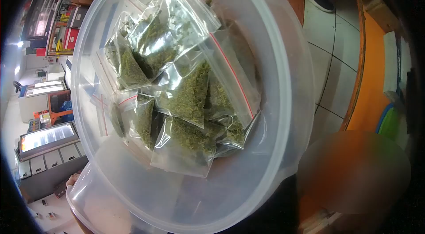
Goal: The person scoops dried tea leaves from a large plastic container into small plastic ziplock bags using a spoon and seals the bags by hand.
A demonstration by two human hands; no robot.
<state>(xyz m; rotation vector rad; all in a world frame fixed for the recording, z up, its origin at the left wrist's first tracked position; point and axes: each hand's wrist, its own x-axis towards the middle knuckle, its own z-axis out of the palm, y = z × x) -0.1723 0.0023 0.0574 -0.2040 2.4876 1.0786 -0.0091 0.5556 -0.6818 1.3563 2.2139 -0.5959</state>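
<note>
A large round translucent plastic tub fills the middle of the view. Inside lie several clear zip bags of dried green herb, piled and overlapping, some with red seal lines. At the lower left, a clear curved plastic piece, apparently a lid, overlaps the tub's edge. The fingers of my left hand curl at its upper left edge; the rest of that hand is mostly hidden. My right hand does not show.
Tiled floor and a shoe show at the upper right, beside an orange surface. A blurred oval covers the lower right. At the left are shelves with red boxes and a lit display case.
</note>
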